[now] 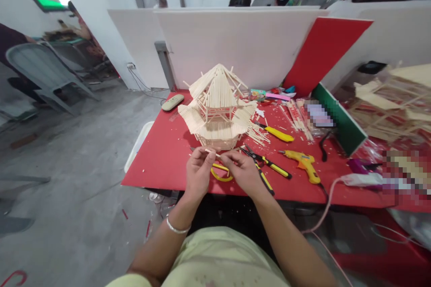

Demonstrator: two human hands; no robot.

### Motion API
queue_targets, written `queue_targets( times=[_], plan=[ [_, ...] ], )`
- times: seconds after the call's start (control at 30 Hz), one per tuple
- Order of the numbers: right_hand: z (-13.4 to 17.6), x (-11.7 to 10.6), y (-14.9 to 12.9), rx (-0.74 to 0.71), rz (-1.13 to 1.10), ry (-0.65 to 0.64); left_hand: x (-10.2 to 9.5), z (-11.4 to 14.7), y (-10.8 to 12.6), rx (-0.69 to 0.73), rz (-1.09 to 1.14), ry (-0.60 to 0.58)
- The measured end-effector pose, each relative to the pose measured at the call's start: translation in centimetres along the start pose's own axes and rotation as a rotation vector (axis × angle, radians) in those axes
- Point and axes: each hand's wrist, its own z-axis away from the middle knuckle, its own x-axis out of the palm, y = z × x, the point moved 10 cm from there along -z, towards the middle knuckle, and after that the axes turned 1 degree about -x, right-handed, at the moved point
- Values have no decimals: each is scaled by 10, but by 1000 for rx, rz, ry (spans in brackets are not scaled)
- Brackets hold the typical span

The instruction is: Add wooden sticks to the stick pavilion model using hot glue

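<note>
Between my fingertips I hold a short pale wooden stick (212, 152), just in front of a pagoda-like model (218, 98) built of thin sticks. My left hand (199, 168) pinches the stick's left part, and my right hand (240, 169) closes on its right end. Under the hands lies a yellow-handled tool (221, 178), partly covered by them. Right of my right hand are black-and-yellow pliers (276, 168). Farther right rests a yellow glue gun (303, 161), and behind it a yellow-handled cutter (279, 133).
The red tabletop (151, 161) carries loose sticks (259, 134), packets of sticks (298, 119) and a beige remote-like object (173, 102). A green board (343, 121) stands at the right, before another stick model (384, 103). A pink cable (328, 210) hangs over the front edge.
</note>
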Motion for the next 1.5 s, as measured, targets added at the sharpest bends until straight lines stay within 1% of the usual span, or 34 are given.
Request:
queue_targets(
  times=[0.03, 0.1, 0.2, 0.23, 0.3, 0.37, 0.43, 0.5, 0.57, 0.63, 0.73, 0.83, 0.93, 1.03, 1.1, 1.17, 1.3, 1.4, 1.5],
  plan=[
    [2, -13, -6, -37, 62, 47, 3, 1, 3, 13, -84, -14],
    [7, -36, -17, -102, 180, 117, 12, 4, -1, -29, -210, -74],
    [20, -69, -17, -105, 305, 170, 32, 14, -26, -171, -273, -204],
    [24, -82, -11, -68, 350, 187, 39, 18, -36, -214, -272, -238],
    [36, -117, 10, 65, 478, 245, 51, 25, -55, -279, -238, -275],
    [54, -164, 35, 235, 645, 362, 61, 31, -70, -321, -176, -278],
    [71, -210, 56, 349, 760, 475, 70, 35, -79, -350, -109, -271],
    [85, -248, 79, 482, 856, 544, 79, 37, -81, -361, -61, -278],
    [91, -272, 101, 596, 900, 563, 85, 35, -77, -349, -30, -279],
    [91, -285, 118, 659, 900, 557, 84, 30, -68, -328, -3, -254],
    [82, -289, 129, 644, 841, 550, 69, 17, -51, -311, 46, -189],
    [69, -285, 121, 536, 714, 548, 42, -3, -21, -267, 93, -110],
    [56, -278, 97, 406, 554, 557, 16, -30, 10, -249, 136, -57],
    [40, -266, 54, 275, 428, 565, 4, -61, 30, -270, 202, -83],
    [28, -252, 17, 168, 338, 568, 3, -82, 33, -318, 255, -110],
    [15, -234, -19, 89, 298, 558, 2, -100, 31, -378, 292, -111],
    [-12, -196, -76, -57, 239, 508, 5, -120, 22, -506, 365, -100],
    [-25, -181, -103, -133, 281, 543, 8, -126, 21, -564, 410, -82],
    [-37, -165, -118, -168, 342, 523, 12, -129, 20, -615, 422, -89]
  ],
)
